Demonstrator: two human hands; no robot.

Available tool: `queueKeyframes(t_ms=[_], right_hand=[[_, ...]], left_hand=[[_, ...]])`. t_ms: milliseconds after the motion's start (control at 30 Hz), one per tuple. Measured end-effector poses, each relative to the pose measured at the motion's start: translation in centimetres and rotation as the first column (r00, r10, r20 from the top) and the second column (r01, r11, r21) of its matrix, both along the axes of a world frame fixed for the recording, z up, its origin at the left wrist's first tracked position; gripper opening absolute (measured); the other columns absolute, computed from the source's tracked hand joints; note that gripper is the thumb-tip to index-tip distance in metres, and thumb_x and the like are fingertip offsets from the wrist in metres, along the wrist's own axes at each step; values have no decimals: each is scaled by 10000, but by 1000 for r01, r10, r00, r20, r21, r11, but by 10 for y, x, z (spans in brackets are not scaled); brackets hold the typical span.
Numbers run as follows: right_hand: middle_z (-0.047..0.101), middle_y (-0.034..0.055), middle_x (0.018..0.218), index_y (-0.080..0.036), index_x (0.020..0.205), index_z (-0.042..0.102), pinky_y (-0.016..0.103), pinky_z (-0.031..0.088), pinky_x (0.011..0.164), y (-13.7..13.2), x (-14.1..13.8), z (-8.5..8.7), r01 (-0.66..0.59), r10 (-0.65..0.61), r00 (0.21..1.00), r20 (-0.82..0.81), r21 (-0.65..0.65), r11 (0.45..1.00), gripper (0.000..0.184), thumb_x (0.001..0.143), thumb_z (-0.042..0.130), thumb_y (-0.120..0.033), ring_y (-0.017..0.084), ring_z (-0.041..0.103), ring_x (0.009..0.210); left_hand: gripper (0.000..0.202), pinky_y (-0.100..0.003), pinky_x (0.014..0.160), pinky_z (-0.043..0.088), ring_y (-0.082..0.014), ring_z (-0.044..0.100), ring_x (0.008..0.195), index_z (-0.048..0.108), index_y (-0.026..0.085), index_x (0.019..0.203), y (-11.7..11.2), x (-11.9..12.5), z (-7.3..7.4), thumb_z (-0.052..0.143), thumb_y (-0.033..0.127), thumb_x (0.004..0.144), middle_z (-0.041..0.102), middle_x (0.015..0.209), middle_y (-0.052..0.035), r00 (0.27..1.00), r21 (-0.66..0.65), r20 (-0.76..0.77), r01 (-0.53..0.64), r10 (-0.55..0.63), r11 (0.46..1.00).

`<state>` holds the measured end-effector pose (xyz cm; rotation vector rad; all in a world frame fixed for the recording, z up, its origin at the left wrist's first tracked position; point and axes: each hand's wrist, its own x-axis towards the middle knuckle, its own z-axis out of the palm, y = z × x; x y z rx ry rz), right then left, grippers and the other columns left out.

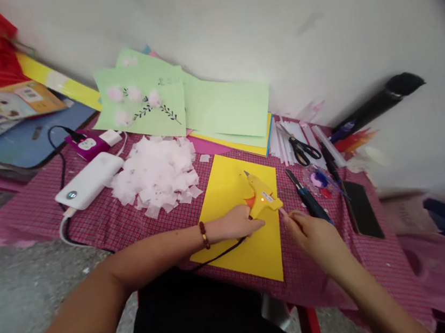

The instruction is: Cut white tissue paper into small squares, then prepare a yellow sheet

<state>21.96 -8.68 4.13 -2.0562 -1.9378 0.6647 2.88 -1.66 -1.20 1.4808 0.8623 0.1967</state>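
Note:
My left hand (235, 222) is wrapped round the handle of a yellow hot glue gun (263, 196), its nozzle pointing up and away. A small orange light glows on the gun's side. At the gun's rear end, my right hand (305, 226) pinches a pale glue stick (282, 211) that meets the back of the gun. Both hands are over or beside a yellow sheet of paper (225, 188) on the table. The gun's black cord (221, 254) runs from the handle toward my lap. A box cutter (310, 199) lies just beyond my right hand.
Left of the yellow sheet is a heap of white tissue squares (158, 169), beside a white power bank (90, 180). Green cards with pink blossoms (145, 103) lean at the wall. Scissors (301, 148), glue sticks (280, 143) and a dark phone (361, 209) lie to the right.

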Motion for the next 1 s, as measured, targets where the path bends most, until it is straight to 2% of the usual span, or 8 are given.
queueKeyframes(t_ms=[100,167,233,300,400,467,533,1000], right_hand=[[505,24,597,-230,689,487,317,241,519,7,-5,3,-31,27,995,99,34,999,294,927,413,-388,172,442,490],[474,8,575,-236,644,451,311,265,511,13,-8,4,-12,11,999,-51,-11,1000,349,936,404,-423,162,425,489],[418,-27,526,-240,623,429,292,271,469,16,-9,5,52,-84,963,-257,-126,991,393,930,415,-484,139,380,452],[358,-69,470,-238,643,441,266,237,407,18,-10,5,106,-221,871,-439,-272,956,397,913,437,-529,110,306,389],[303,-112,415,-236,670,444,231,182,354,18,-13,4,95,-387,669,-635,-444,891,375,870,496,-549,74,206,330],[288,-126,397,-235,667,430,214,161,338,19,-16,5,72,-466,558,-687,-519,852,373,828,548,-550,56,165,313],[281,-134,383,-234,662,423,202,149,327,21,-19,7,73,-508,508,-696,-553,830,384,797,582,-557,45,149,302],[332,-126,380,-231,674,467,214,183,331,27,-18,0,122,-460,577,-675,-486,865,331,801,577,-517,55,215,285]], left_hand=[[292,-248,405,368,-133,475,399,483,189,521,3,-2,4,545,296,786,506,450,-7,1000,-59,13,-6,7,998],[303,-247,392,354,-130,459,382,460,199,498,5,-2,6,546,290,774,489,420,-5,1000,-95,13,-1,3,996],[284,-249,388,346,-128,445,373,453,205,503,6,-3,6,551,281,759,487,411,-4,1000,-118,19,11,-9,993],[233,-253,395,349,-129,439,376,461,206,539,8,-3,5,554,262,744,493,426,2,999,-129,38,25,-21,991],[171,-261,403,355,-137,450,389,470,204,588,9,-4,3,535,242,741,498,455,2,999,-119,24,38,-35,992],[158,-267,403,355,-143,458,391,475,201,597,9,-4,3,517,236,745,504,466,-7,999,-103,5,46,-46,994],[159,-271,402,353,-145,457,385,473,201,590,10,-4,2,514,232,741,503,462,-11,999,-85,1,47,-47,995],[102,-259,394,329,-145,447,370,489,197,599,9,-1,-5,548,220,678,500,430,-8,1000,-53,17,24,-23,998]])
